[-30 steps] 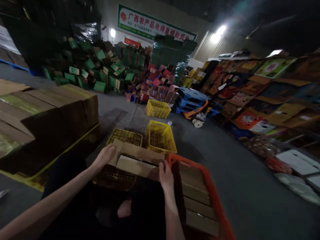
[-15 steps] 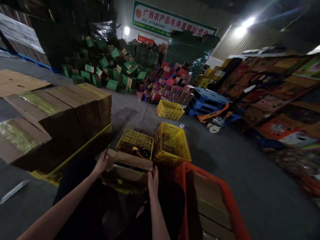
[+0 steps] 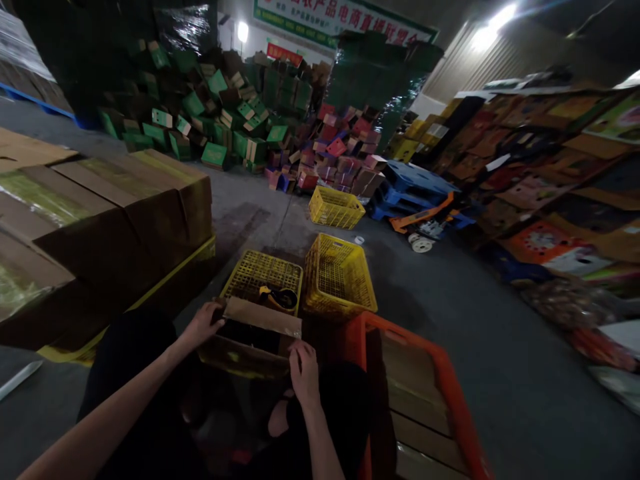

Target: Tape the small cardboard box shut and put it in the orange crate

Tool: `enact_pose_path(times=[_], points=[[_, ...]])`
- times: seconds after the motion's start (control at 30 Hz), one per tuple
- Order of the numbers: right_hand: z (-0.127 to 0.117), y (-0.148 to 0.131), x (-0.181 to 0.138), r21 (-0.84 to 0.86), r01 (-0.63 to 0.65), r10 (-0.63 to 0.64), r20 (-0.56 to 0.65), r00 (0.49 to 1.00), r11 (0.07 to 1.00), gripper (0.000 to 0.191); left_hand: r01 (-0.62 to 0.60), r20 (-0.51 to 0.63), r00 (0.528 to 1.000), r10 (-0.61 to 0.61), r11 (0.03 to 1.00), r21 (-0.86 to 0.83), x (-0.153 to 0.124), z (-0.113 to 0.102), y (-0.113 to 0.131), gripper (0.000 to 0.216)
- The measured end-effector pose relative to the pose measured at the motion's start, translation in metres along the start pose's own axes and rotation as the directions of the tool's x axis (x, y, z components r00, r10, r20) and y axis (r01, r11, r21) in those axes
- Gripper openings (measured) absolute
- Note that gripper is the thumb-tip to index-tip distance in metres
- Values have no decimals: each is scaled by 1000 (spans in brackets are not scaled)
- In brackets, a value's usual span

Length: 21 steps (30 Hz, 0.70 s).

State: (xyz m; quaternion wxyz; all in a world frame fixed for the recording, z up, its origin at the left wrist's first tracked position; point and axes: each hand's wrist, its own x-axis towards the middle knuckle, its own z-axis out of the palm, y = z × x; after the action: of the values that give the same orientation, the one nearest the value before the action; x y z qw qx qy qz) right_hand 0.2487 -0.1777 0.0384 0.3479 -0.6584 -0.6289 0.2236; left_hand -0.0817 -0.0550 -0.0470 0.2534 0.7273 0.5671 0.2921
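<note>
In front of my knees is a cardboard box [image 3: 245, 357] with its top open and its far flap [image 3: 263, 316] standing up; the inside is dark. My left hand [image 3: 204, 325] curls its fingers over the left end of the box. At the right end, my right hand [image 3: 303, 368] has its fingers bent over the edge. Just behind the box, a yellow-and-black tape dispenser [image 3: 278, 298] lies on an upturned-looking yellow crate [image 3: 263, 267].
Taped cardboard boxes [image 3: 155, 213] are stacked on my left. An orange crate [image 3: 450, 380] holding flat-topped cartons stands at my right. Ahead are yellow crates [image 3: 367, 280], a pallet jack [image 3: 423, 223], blue pallets [image 3: 415, 180] and a heap of green boxes [image 3: 215, 155].
The opening of the box now shows wider and darker. My left hand's fingers have moved inward over its end, and my right hand has shifted over the right edge. The view has tilted slightly down.
</note>
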Motion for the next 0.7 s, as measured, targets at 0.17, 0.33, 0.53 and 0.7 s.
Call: enact_pose_path(times=[0.17,0.33,0.53,0.7], points=[[-1,6,-9,-70,-38,55,271,961,997,44,40,126,991,-39,999,-6,-9,6,-2,91],[3,10,-24,-332,139,44,488,872,933,57,40,286,958,-28,999,-36,-30,16,3,132],[12,-7,-18,-455,297,-44,488,872,840,59,15,190,982,3,996,-92,-37,31,6,144],[37,-31,12,-504,396,-72,547,834,768,34,23,211,978,-8,997,-68,-35,24,10,142]])
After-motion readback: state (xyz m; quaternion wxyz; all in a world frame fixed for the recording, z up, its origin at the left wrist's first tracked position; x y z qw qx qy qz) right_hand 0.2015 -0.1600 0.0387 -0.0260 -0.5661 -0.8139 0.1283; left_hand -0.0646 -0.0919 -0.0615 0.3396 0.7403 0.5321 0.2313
